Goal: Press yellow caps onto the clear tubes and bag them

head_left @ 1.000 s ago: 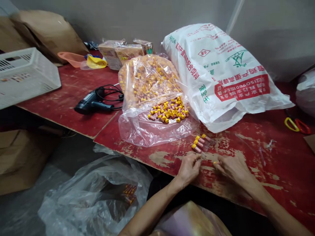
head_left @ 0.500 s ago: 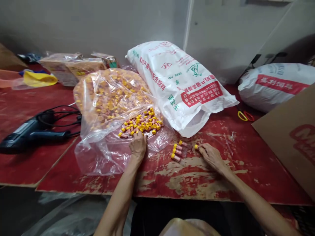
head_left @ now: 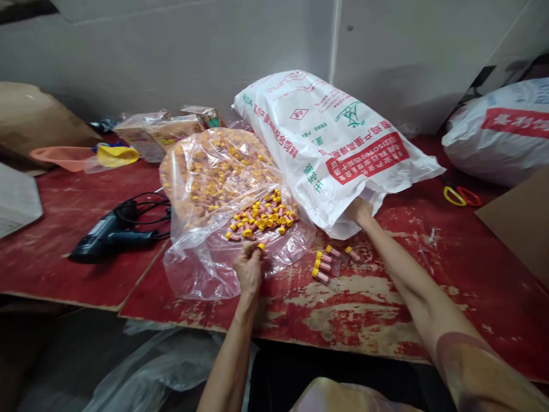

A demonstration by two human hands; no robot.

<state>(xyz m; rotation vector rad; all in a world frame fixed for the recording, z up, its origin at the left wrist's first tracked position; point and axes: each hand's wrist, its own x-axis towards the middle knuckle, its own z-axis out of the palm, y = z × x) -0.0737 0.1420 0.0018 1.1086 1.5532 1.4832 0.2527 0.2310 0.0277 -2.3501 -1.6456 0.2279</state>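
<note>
My left hand [head_left: 249,266] is closed round small yellow-capped tubes, just in front of a loose heap of the same tubes [head_left: 261,217] at the mouth of a clear plastic bag [head_left: 214,177]. My right hand [head_left: 359,210] reaches into the open mouth of a white printed sack [head_left: 334,143]; its fingers are hidden inside. A few yellow-capped tubes [head_left: 332,260] lie in a row on the worn red table [head_left: 386,303] between my two arms.
A black heat gun with a coiled cord [head_left: 115,229] lies at the left. Scissors with yellow and red handles [head_left: 461,195] lie at the right, near a second white sack [head_left: 501,131]. Cardboard [head_left: 521,220] stands at the right edge. Packets and an orange scoop lie at the back left.
My left hand pulled back from the heap with tubes in it. My right hand left the table, with one more tube now in the row, and went into the white sack's mouth.
</note>
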